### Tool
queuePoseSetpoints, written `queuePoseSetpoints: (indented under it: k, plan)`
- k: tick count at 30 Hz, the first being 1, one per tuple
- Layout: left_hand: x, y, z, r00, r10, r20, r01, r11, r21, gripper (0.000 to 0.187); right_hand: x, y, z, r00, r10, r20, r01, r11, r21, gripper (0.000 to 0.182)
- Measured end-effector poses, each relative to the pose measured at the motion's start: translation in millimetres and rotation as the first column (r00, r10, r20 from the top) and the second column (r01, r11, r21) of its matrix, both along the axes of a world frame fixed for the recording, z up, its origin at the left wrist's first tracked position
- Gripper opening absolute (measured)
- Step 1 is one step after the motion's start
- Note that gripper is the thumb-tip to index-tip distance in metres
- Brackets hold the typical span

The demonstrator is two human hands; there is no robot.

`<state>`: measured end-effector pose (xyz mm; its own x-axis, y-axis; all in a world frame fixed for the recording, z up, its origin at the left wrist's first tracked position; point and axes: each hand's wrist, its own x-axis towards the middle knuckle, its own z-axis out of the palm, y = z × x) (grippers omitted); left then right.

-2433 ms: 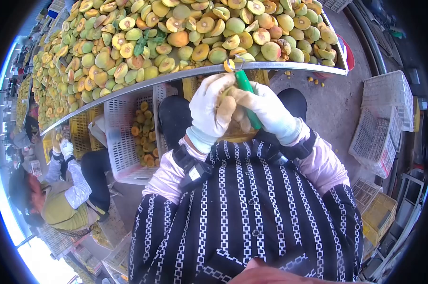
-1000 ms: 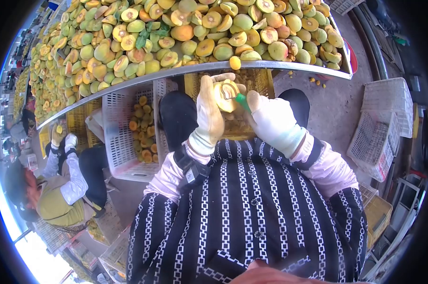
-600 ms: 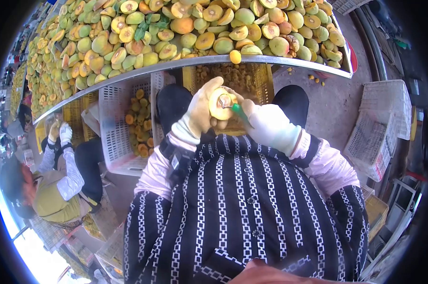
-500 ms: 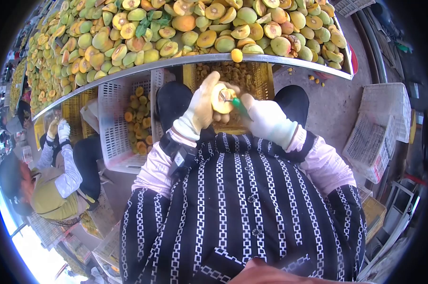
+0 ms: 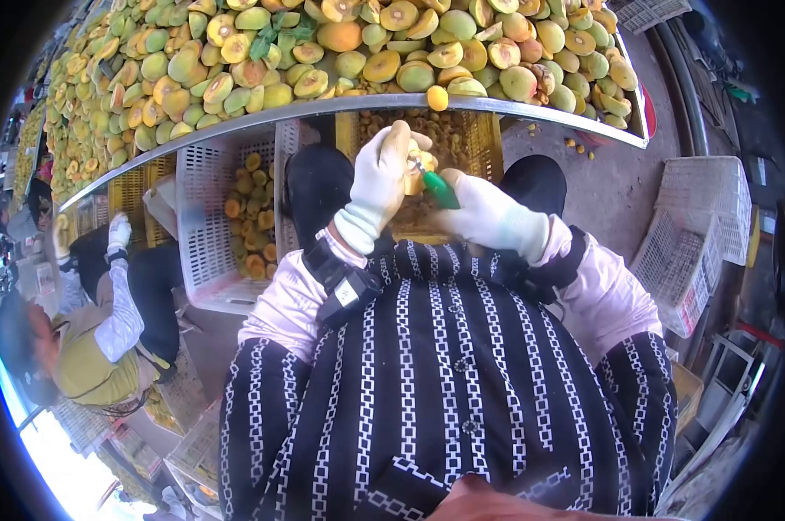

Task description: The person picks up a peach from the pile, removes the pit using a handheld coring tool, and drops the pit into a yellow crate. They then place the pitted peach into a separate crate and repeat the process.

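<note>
My left hand (image 5: 377, 180), in a pale work glove with a stained palm, is closed around a yellow peach half (image 5: 416, 174). In my right hand (image 5: 494, 214), also gloved, is the green handle of a pitting tool (image 5: 441, 188). Its metal tip meets the cut face of the peach half, close to the centre. Both hands are over a yellow crate (image 5: 489, 152) with many brown-yellow pits or scraps in it. Fingers of my left hand hide part of the fruit.
Beyond my hands, a metal-edged table (image 5: 323, 106) is heaped with peach halves. A white crate (image 5: 203, 217) with peach halves stands left of my knees. White crates (image 5: 683, 260) are stacked at right. A co-worker (image 5: 97, 347) sits at far left.
My left hand has tilted the peach half, so its cut face shows less toward me. The green handle now slants more plainly into view. The co-worker's hands have moved apart.
</note>
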<state>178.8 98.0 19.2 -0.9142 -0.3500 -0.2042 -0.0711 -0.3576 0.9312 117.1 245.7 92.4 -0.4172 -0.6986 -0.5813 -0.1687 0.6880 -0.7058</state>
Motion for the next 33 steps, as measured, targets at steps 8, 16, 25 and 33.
queuePoseSetpoints:
  k: [8,16,25,33]
  plan:
    - [0,-15,-2,0.983,-0.174,-0.063,0.178,0.982,0.068,0.050,-16,5,-9,0.780,-0.014,0.626,0.119,0.985,-0.126,0.030]
    - [8,2,-2,0.999,0.009,0.048,-0.021,0.968,0.251,0.040,-11,7,-1,0.737,-0.033,0.675,0.148,0.982,-0.114,0.024]
    - [-2,10,2,0.987,0.163,-0.016,-0.160,0.982,0.101,0.042,-12,5,-12,0.682,-0.044,0.730,0.209,0.968,-0.137,0.020]
    - [-1,0,-14,0.967,-0.142,0.211,0.080,0.957,0.280,0.045,-5,9,-17,0.907,-0.019,0.420,0.071,0.992,-0.109,0.022]
